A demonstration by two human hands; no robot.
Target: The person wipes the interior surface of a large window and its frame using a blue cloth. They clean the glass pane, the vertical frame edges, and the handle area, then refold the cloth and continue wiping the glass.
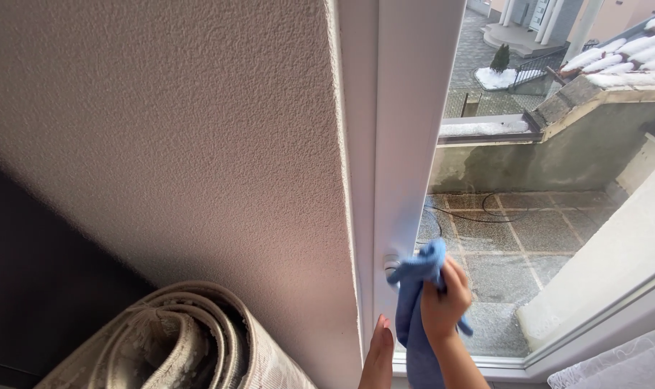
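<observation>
Head view: one blue cloth (416, 302) is seen at the lower centre of the frame, bunched at its top and hanging down in a long fold toward the bottom edge. It is gripped by the right hand (445, 301), whose fingers are closed tightly around the bunched upper part, and its top is pressed against the inner edge of the white window frame (403, 144), just where the glass begins. The left hand (379, 356) is seen just left of the cloth, at the bottom edge; it is held flat with the fingers straight and together, nothing grasped, and appears to be laid against the foot of the frame. One small round white cap (391, 262) is visible on the frame, right beside the top of the cloth. One rough plastered wall (198, 144) fills the upper left. One rolled carpet (176, 342) is seen on end at the lower left. Through the one window pane (550, 180), a tiled yard with patches of snow is seen at the right.
</observation>
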